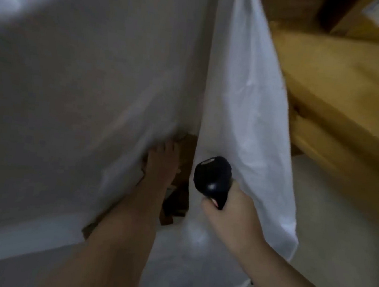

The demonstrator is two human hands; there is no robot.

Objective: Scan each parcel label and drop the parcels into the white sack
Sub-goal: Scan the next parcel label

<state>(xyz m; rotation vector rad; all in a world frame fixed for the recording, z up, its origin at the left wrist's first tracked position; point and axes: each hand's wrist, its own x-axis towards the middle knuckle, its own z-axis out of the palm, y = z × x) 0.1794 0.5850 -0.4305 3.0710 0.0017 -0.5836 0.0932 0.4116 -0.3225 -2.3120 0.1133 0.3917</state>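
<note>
**White sack** (pixel 246 102): centre of frame, hanging in two pale folds with a dark gap between them at lower centre.

**Parcel** (pixel 177 200): brown cardboard, in that gap and partly inside the sack mouth. I judged it to be at the drop stage. No label showed, so I could not confirm the scan.

**Left grip** (pixel 162 161): reached into the gap and lay against the parcel. Through the blur I could not tell whether my fingers curled round the parcel or only pushed it.

**Right grip** (pixel 230 213): lower centre-right, wrapped firmly round the handle of the black scanner (pixel 211 178). The scanner's head was raised against the right fold.

**Remaining work**: tan cartons (pixel 340 100) were stacked at upper right, one with a pale patch near the top corner that may have been a label. I judged these to be not yet handled, and the number was indeterminable.

**Obscured**: the sack's interior and anything already in it. Fabric and my forearm covered the parcel's edges. The whole frame was smeared by motion, and some dark shapes at the bottom edge went unidentified.
</note>
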